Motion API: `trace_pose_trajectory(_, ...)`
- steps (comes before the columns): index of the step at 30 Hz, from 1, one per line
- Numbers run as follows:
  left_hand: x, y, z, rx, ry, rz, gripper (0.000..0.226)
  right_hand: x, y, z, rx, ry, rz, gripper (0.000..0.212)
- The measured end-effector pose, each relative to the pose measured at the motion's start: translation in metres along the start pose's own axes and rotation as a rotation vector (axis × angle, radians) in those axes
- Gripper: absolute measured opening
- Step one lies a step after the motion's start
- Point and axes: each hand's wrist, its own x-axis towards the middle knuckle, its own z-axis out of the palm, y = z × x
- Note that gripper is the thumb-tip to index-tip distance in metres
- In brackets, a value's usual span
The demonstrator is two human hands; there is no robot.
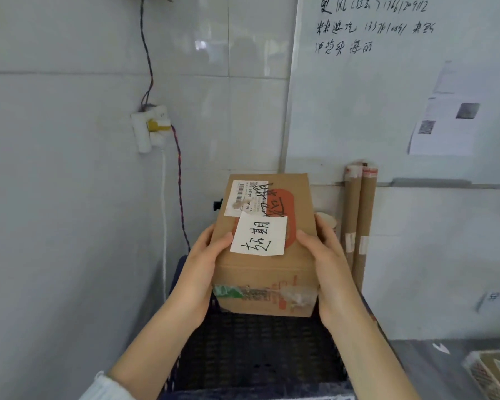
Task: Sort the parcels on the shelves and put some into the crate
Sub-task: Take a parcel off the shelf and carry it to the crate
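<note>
Cardboard parcel in two-handed grip, left hand and right hand (thumbs on top).

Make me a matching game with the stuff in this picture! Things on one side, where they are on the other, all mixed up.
Things:
1. cardboard box
2. white note
3. cardboard tubes
4. dark crate

Places:
A. standing upright by the wall
B. stuck on the box
C. underneath the box
D. held between the left hand and the right hand

Pairs: 1-D, 2-B, 3-A, 4-C
</note>
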Motion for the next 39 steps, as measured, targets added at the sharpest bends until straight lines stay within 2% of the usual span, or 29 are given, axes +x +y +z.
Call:
trace_pose_trajectory(3,0.000,-0.015,-0.014,0.006,0.078,-0.037,0.029,0.010,0.018,0.002,-0.020,-0.052,0.089,0.039)
trace_pose_trajectory(8,0.003,-0.045,-0.038,0.051,0.211,-0.091,0.036,0.031,0.053,0.003,-0.113,-0.152,0.222,0.045)
trace_pose_trajectory(15,0.000,-0.101,-0.064,0.146,0.378,-0.220,0.038,0.053,0.124,0.006,-0.289,-0.164,0.392,0.045)
trace_pose_trajectory(23,0.016,-0.138,-0.083,0.274,0.402,-0.366,0.038,0.069,0.182,0.013,-0.359,-0.168,0.479,0.054)
trace_pose_trajectory(27,0.029,-0.148,-0.085,0.372,0.368,-0.369,0.037,0.083,0.198,0.013,-0.395,-0.123,0.495,0.047)
trace_pose_trajectory(30,0.037,-0.152,-0.082,0.446,0.338,-0.324,0.032,0.090,0.207,0.009,-0.423,-0.093,0.502,0.050)
trace_pose_trajectory(39,0.061,-0.177,-0.091,0.615,0.396,-0.339,0.023,0.109,0.225,0.011,-0.474,-0.060,0.520,0.043)
